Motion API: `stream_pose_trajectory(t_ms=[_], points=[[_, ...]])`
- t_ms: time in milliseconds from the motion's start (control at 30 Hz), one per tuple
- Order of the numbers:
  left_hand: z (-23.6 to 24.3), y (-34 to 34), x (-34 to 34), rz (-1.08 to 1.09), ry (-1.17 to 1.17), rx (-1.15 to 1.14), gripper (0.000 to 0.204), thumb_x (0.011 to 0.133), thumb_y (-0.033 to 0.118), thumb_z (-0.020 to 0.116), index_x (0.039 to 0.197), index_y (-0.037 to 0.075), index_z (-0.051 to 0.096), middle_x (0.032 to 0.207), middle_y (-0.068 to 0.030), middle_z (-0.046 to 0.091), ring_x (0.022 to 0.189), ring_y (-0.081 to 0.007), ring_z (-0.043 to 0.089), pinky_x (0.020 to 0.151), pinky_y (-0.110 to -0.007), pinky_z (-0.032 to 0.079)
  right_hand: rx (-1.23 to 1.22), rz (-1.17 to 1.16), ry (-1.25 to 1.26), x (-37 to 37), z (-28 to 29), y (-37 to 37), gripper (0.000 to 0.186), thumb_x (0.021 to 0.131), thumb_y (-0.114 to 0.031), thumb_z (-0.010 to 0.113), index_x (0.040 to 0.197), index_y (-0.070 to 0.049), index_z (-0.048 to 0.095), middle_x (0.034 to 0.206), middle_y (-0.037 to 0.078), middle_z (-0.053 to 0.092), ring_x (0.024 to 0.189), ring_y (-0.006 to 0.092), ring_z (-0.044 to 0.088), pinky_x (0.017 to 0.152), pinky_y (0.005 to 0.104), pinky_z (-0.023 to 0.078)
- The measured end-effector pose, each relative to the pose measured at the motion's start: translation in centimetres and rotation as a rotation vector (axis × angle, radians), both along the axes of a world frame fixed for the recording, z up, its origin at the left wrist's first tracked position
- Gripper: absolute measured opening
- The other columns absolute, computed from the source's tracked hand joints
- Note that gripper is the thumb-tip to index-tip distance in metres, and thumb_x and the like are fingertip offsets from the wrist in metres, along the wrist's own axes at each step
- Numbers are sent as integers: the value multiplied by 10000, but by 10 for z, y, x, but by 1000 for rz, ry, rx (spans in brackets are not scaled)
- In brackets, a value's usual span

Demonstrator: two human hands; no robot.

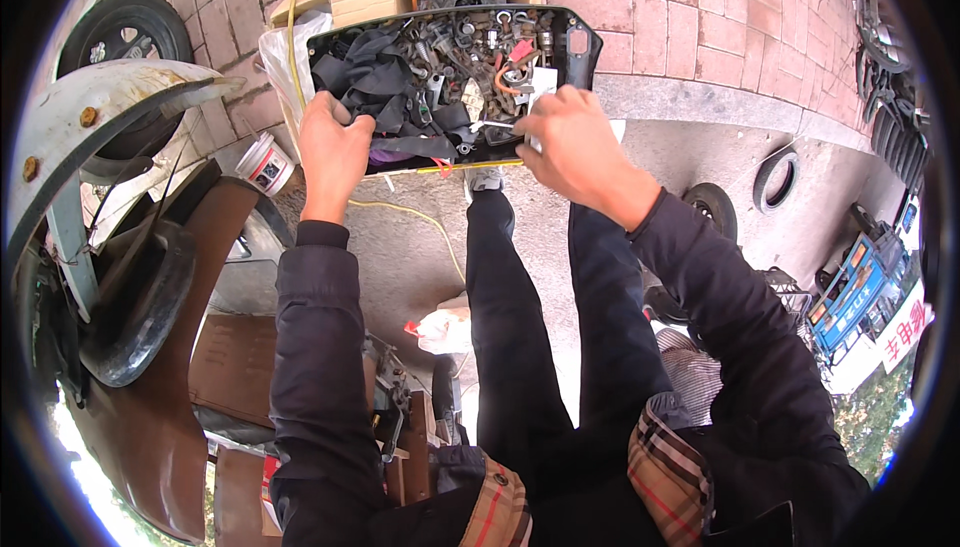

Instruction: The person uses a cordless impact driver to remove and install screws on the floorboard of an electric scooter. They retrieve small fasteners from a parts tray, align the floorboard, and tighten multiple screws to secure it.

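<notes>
Head view: left hand (335, 152) half-curled at the black bin's rim (581, 71); right hand (578, 152) pinches a slim silver tool (492, 125).

This looks like an open-air vehicle repair spot. Brick paving (680, 12) meets bare concrete ground (400, 267) at its near edge, and a loose tyre (763, 187) lies just off that edge. Beyond the far left corner of a black bin (582, 72) crammed with metal parts (470, 42) is a wheel (125, 32); foliage (870, 427) shows at the right
</notes>
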State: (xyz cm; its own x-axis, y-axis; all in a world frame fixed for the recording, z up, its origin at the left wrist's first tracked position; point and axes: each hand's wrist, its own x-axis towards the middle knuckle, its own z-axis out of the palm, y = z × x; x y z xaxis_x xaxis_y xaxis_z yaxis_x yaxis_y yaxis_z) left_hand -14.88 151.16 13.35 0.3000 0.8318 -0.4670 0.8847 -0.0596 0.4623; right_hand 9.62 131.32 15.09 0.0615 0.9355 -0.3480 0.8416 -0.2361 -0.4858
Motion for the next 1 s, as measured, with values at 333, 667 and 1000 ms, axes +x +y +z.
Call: stream_pose_trajectory(t_ms=[333,667,1000], points=[[-10,8,2,-105,63,-9,303,787,161,733,819,-27,499,858,-221,573,859,-425,575,807,-512,463,177,-121,-14,-18,-57,89,639,806,-308,735,1368,-19,637,1349,220,604,1300,388,543,1123,511,422],[-12,9,0,-92,31,-24,304,781,138,738,789,-22,479,812,-209,551,808,-408,561,763,-496,462,121,145,25,4,-34,19,610,754,-289,745,1308,-45,678,1199,116,644,1176,324,603,1103,490,393],[-14,9,-3,-104,-9,-20,319,784,135,732,794,-36,463,811,-216,541,780,-410,538,754,-498,459,125,-52,164,-11,-44,84,783,825,-269,736,1506,24,483,1511,250,537,1398,419,504,1188,503,381]])
